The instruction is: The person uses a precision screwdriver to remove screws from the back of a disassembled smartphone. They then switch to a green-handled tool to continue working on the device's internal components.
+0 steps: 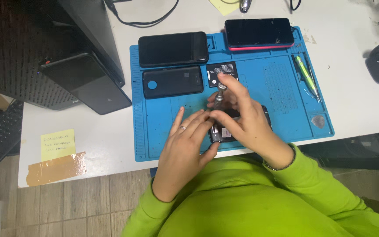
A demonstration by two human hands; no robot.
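My right hand (246, 120) grips a small metal screwdriver (219, 97) held upright, its tip down on an opened black phone (224, 131) lying on the blue work mat (281, 109). A fingertip rests on the screwdriver's top. My left hand (187, 145) lies flat on the mat with its fingers against the phone's left edge, steadying it. Most of the phone is hidden under both hands. Both sleeves are bright green.
On the mat's far side lie a black phone (173, 48), a black back cover (172, 81), a flat battery (223, 73) and a phone with a pink rim (259, 33). Green tools (305, 75) and a pick (318, 121) sit at right. A dark computer tower (53, 48) stands left, yellow note (58, 141) near it.
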